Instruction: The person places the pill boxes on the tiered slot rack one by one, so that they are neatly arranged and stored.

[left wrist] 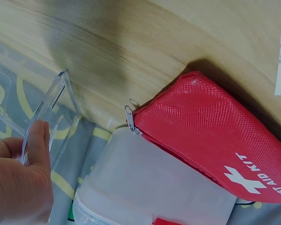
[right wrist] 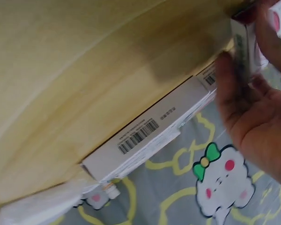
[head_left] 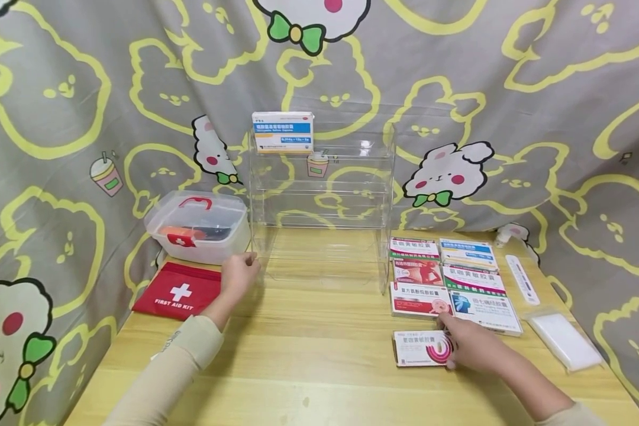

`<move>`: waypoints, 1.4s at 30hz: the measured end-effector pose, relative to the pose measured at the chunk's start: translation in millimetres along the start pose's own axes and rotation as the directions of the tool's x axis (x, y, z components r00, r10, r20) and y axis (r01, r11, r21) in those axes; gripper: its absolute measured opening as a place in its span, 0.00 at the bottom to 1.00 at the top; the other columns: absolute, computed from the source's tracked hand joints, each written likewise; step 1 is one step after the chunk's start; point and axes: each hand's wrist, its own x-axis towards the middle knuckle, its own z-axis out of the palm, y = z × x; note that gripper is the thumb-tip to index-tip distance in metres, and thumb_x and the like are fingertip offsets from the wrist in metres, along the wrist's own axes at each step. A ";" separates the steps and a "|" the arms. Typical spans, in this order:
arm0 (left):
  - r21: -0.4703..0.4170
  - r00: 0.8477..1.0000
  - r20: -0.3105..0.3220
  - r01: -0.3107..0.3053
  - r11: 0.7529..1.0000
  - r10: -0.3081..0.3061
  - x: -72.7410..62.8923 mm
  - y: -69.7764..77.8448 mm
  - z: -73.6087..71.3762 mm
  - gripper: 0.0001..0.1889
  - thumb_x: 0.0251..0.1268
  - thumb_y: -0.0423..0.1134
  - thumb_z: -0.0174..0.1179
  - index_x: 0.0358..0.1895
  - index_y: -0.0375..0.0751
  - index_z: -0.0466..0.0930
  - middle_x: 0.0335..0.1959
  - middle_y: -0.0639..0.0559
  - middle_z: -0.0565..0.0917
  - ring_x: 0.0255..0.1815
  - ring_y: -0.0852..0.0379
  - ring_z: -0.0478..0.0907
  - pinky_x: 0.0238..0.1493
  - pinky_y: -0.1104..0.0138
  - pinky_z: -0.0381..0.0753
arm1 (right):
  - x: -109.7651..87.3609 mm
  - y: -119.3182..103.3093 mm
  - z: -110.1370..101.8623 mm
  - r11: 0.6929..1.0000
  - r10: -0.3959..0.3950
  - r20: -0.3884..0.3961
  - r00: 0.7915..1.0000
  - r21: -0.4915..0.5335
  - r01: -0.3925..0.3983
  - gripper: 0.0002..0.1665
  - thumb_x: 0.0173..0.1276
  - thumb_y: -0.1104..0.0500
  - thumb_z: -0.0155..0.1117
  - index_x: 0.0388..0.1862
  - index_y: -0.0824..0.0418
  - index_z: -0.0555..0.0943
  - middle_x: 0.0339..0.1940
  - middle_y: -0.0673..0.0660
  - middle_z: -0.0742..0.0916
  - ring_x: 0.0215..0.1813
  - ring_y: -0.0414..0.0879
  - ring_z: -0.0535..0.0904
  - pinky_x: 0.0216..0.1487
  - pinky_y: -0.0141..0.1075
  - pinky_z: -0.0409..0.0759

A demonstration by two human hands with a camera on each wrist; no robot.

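Observation:
My left hand (head_left: 241,276) pinches the left side edge of a clear acrylic display rack (head_left: 322,226). In the left wrist view, fingers and thumb of the left hand (left wrist: 25,185) lie on either side of the rack's clear panel (left wrist: 50,96). A white and pink medicine box (head_left: 418,348) is gripped at its right end by my right hand (head_left: 471,344), in front of the laid-out boxes. The right wrist view shows the right hand (right wrist: 260,112) around that box, partly cut off by the frame edge. One blue and white medicine box (head_left: 283,132) stands on the rack's top tier, at left.
Several medicine boxes (head_left: 418,272) lie in two columns right of the rack. Beyond them are a thermometer-like white strip (head_left: 522,280), a wrapped white pack (head_left: 564,341) and a small bottle (head_left: 503,238). A red first aid pouch (head_left: 160,290) and lidded plastic box (head_left: 218,245) sit at left.

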 end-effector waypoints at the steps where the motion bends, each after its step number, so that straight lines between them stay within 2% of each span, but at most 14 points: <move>1: -0.003 1.000 -0.003 -0.001 1.000 0.001 0.2 0.1 0.0 0.12 0.51 0.31 0.55 0.13 0.42 0.69 0.37 0.42 0.86 0.29 0.50 0.72 0.30 0.64 0.67 | -0.3 1.9 -1.9 0.999 -0.022 -0.009 1.000 0.045 0.022 0.30 0.40 0.58 0.77 0.44 0.55 0.75 0.35 0.49 0.81 0.38 0.43 0.75 0.41 0.43 0.76; 6: -0.005 1.000 -0.017 -0.003 1.000 0.003 0.2 0.1 0.1 0.15 0.51 0.31 0.55 0.11 0.44 0.64 0.31 0.43 0.85 0.28 0.51 0.70 0.29 0.64 0.65 | -2.5 7.2 -15.2 0.968 -0.093 -0.095 0.991 0.223 0.112 0.13 0.55 0.57 0.69 0.41 0.55 0.81 0.34 0.45 0.82 0.37 0.35 0.74 0.38 0.34 0.76; 9: 0.000 1.000 -0.026 -0.009 1.000 0.009 0.2 -0.8 0.8 0.15 0.51 0.30 0.55 0.11 0.43 0.64 0.26 0.44 0.82 0.27 0.51 0.69 0.29 0.64 0.65 | -1.9 5.9 -21.9 0.944 -0.039 -0.162 0.986 0.318 0.089 0.14 0.58 0.54 0.68 0.43 0.56 0.82 0.34 0.48 0.83 0.36 0.35 0.76 0.36 0.32 0.77; 13: 0.002 0.999 -0.031 -0.018 1.000 0.018 0.4 -2.3 1.9 0.09 0.51 0.30 0.56 0.16 0.38 0.75 0.26 0.45 0.83 0.27 0.50 0.71 0.31 0.63 0.68 | 2.7 -0.8 -30.8 0.891 0.101 -0.261 0.960 0.454 0.030 0.20 0.61 0.52 0.65 0.50 0.59 0.80 0.35 0.53 0.85 0.35 0.37 0.78 0.32 0.34 0.78; 16: 0.002 0.999 -0.030 -0.021 1.000 0.021 0.7 -2.8 1.7 0.08 0.51 0.31 0.56 0.18 0.37 0.76 0.27 0.44 0.83 0.27 0.50 0.71 0.30 0.63 0.68 | 9.9 -7.3 -41.2 0.851 0.167 -0.321 0.932 0.524 0.028 0.23 0.62 0.51 0.64 0.54 0.60 0.78 0.35 0.56 0.84 0.33 0.38 0.79 0.30 0.35 0.79; 21: -0.010 1.000 -0.013 -0.012 1.000 0.012 0.2 -2.0 1.2 0.12 0.53 0.31 0.56 0.14 0.41 0.70 0.29 0.45 0.84 0.27 0.51 0.70 0.29 0.64 0.66 | 26.1 -16.9 -69.3 0.820 0.166 -0.447 0.879 0.557 0.128 0.22 0.63 0.54 0.65 0.53 0.63 0.78 0.33 0.52 0.85 0.31 0.39 0.82 0.32 0.32 0.81; 24: -0.017 1.000 -0.011 -0.009 1.000 0.009 -0.6 -1.8 1.1 0.09 0.53 0.31 0.56 0.17 0.40 0.75 0.31 0.45 0.85 0.28 0.51 0.71 0.31 0.63 0.68 | 38.2 -23.5 -90.0 0.794 0.199 -0.527 0.826 0.581 0.179 0.21 0.61 0.57 0.66 0.52 0.63 0.79 0.32 0.46 0.85 0.31 0.37 0.82 0.33 0.29 0.80; 26: -0.018 1.000 -0.017 -0.010 1.000 0.009 -0.9 -2.2 1.3 0.06 0.53 0.32 0.57 0.21 0.39 0.80 0.31 0.44 0.85 0.28 0.50 0.73 0.32 0.62 0.70 | 46.7 -28.9 -102.6 0.771 0.254 -0.571 0.780 0.607 0.193 0.21 0.60 0.57 0.68 0.51 0.61 0.80 0.30 0.42 0.84 0.31 0.35 0.80 0.33 0.27 0.79; 27: -0.019 1.000 -0.017 -0.012 1.000 0.012 -1.2 -2.3 1.5 0.06 0.53 0.32 0.57 0.23 0.38 0.81 0.30 0.44 0.85 0.28 0.50 0.73 0.32 0.61 0.71 | 50.7 -31.7 -108.6 0.754 0.286 -0.582 0.762 0.627 0.196 0.21 0.59 0.57 0.68 0.52 0.60 0.81 0.30 0.41 0.84 0.31 0.35 0.80 0.34 0.25 0.79; 30: -0.021 1.000 -0.017 -0.013 1.000 0.013 -1.2 -3.6 1.9 0.06 0.54 0.31 0.56 0.27 0.37 0.83 0.30 0.44 0.85 0.28 0.50 0.73 0.32 0.60 0.71 | 63.3 -41.4 -127.4 0.647 0.370 -0.596 0.713 0.716 0.263 0.22 0.57 0.58 0.70 0.51 0.61 0.81 0.31 0.45 0.83 0.32 0.36 0.79 0.36 0.25 0.79; 33: -0.017 1.000 -0.015 -0.011 1.000 0.011 -1.4 -3.9 1.7 0.06 0.53 0.31 0.56 0.24 0.36 0.82 0.27 0.44 0.84 0.26 0.50 0.71 0.30 0.61 0.70 | 76.0 -50.8 -148.2 0.512 0.405 -0.599 0.691 0.775 0.371 0.23 0.54 0.62 0.71 0.51 0.65 0.80 0.34 0.51 0.82 0.34 0.39 0.80 0.37 0.27 0.80; 34: -0.018 1.000 -0.017 -0.010 1.000 0.010 -1.2 -4.1 1.6 0.06 0.53 0.31 0.56 0.23 0.36 0.81 0.26 0.45 0.83 0.26 0.50 0.71 0.30 0.62 0.69 | 80.8 -54.2 -155.7 0.486 0.409 -0.606 0.682 0.777 0.400 0.23 0.53 0.62 0.72 0.50 0.65 0.81 0.35 0.52 0.83 0.35 0.40 0.80 0.37 0.27 0.80; 37: -0.022 1.000 -0.024 -0.013 1.000 0.013 -1.6 -3.4 0.9 0.07 0.53 0.31 0.56 0.20 0.36 0.79 0.24 0.45 0.82 0.25 0.51 0.69 0.28 0.63 0.68 | 97.1 -63.5 -178.3 0.461 0.400 -0.635 0.660 0.762 0.454 0.22 0.52 0.63 0.72 0.48 0.64 0.82 0.35 0.52 0.83 0.35 0.40 0.80 0.36 0.26 0.80; 42: -0.037 0.999 -0.032 -0.028 0.999 0.027 -2.9 -3.4 0.8 0.06 0.53 0.30 0.57 0.21 0.38 0.79 0.23 0.46 0.81 0.25 0.52 0.69 0.28 0.64 0.68 | 127.1 -81.5 -212.1 0.467 0.369 -0.671 0.643 0.732 0.496 0.18 0.51 0.63 0.73 0.44 0.60 0.83 0.34 0.52 0.83 0.35 0.41 0.79 0.34 0.25 0.79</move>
